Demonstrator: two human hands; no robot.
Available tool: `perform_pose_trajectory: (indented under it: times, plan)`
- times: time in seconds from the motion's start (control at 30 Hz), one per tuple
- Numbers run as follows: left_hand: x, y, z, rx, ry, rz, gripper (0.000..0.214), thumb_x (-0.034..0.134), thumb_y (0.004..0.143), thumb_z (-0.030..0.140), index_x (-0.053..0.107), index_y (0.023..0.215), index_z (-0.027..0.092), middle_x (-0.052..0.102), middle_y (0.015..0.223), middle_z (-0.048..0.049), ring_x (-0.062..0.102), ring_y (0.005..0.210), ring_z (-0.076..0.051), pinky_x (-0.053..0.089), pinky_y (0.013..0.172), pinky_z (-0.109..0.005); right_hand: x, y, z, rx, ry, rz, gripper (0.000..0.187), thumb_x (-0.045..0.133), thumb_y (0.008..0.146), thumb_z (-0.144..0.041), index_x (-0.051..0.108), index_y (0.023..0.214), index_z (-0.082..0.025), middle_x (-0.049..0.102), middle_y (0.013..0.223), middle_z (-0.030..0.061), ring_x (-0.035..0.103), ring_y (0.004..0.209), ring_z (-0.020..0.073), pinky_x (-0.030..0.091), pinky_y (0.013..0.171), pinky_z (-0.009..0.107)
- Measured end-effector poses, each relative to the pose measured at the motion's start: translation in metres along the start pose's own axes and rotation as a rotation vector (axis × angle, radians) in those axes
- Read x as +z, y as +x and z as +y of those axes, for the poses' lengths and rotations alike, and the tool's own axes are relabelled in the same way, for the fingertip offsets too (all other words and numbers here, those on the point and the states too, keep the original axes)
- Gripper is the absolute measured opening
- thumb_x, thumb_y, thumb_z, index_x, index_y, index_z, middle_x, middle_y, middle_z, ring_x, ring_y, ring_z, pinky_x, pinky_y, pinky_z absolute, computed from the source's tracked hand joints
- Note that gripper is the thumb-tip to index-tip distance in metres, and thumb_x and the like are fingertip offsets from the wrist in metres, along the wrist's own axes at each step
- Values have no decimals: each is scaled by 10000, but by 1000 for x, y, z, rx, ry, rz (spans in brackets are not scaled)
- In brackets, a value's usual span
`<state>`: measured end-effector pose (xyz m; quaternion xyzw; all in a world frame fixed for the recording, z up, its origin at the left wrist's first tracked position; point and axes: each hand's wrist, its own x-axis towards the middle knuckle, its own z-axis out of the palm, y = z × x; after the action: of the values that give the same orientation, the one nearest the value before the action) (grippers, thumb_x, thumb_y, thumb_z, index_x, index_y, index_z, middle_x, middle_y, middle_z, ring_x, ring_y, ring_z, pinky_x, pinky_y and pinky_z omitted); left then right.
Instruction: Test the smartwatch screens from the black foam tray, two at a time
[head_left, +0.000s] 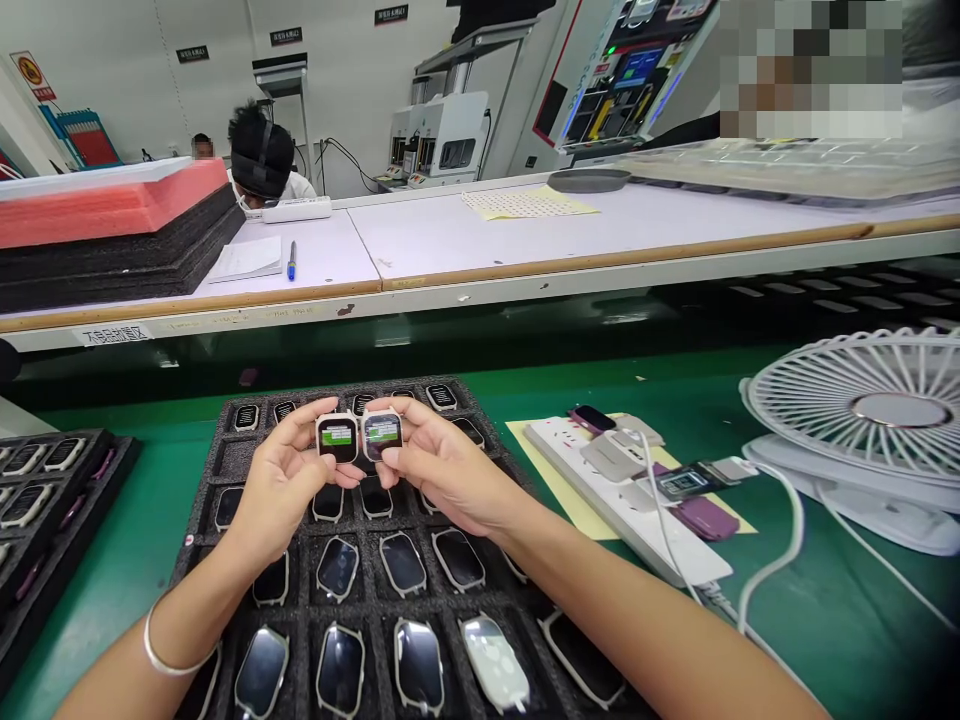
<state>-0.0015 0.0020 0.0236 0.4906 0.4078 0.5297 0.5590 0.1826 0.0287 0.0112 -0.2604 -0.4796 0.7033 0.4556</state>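
Between the fingers and thumb of my left hand (pixel 289 465) is a strapless smartwatch (pixel 337 438) with a pale case and a lit green-and-white screen. My right hand (pixel 442 462) pinches a second smartwatch (pixel 383 437), its screen also lit, right beside the first. Both are held upright, screens toward me, above a black foam tray (pixel 300 625). Several watch bodies with dark screens, such as this watch (pixel 403 563), lie in the tray's compartments. One watch (pixel 495 662) in the front row looks whitish on its face. My forearms hide part of the tray.
At right, a white power strip (pixel 622 500) with plugged-in chargers and cables lies on yellow paper. Beyond it stands a white fan (pixel 892 400). Another watch tray (pixel 56 540) is at left. A raised shelf (pixel 450 250) crosses behind, with foam sheets (pixel 105 215) and a pen (pixel 292 260). A person (pixel 260 155) sits beyond.
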Motion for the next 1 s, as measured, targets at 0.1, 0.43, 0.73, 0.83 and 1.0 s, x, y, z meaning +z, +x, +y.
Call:
perform_pose_trajectory:
  times: [0.1, 0.43, 0.73, 0.83, 1.0]
  plan:
    - [0, 0, 0, -38, -31, 6, 435, 688, 787, 229, 620, 1216, 194, 694, 1068, -70, 731, 684, -183, 617, 690, -359, -1, 1, 2, -2, -16, 19, 321, 720, 789, -193, 597, 1085, -212, 594, 842, -25, 529, 579, 73, 435, 613, 264]
    - [1, 2, -2, -48, -46, 7, 424, 683, 786, 242, 637, 1205, 190, 703, 1028, -53, 741, 675, -185, 630, 676, -339, -2, 2, 4, -21, -44, 17, 344, 721, 770, -189, 588, 1087, -212, 567, 825, -38, 503, 582, 67, 427, 579, 240]
    - [0, 2, -2, -52, -72, -3, 435, 646, 751, 180, 652, 1185, 204, 703, 1033, -42, 746, 677, -189, 625, 664, -321, -2, 3, 5, -32, -51, 13, 381, 679, 738, -126, 581, 1095, -215, 586, 864, -25, 499, 601, 68, 436, 571, 232]
    - [0, 2, -2, -48, -71, -7, 440, 643, 749, 182, 650, 1189, 200, 709, 1021, -46, 746, 678, -192, 624, 662, -324, -2, 2, 4, -37, -53, 11, 381, 676, 739, -123, 580, 1097, -212, 595, 870, -20, 504, 608, 70, 435, 571, 231]
    - [-1, 3, -4, -49, -67, -4, 438, 648, 748, 191, 656, 1186, 197, 711, 1015, -53, 745, 682, -199, 628, 667, -345, -3, 3, 6, -29, -42, 16, 356, 684, 763, -136, 594, 1098, -216, 599, 839, -28, 518, 581, 71, 437, 590, 250]
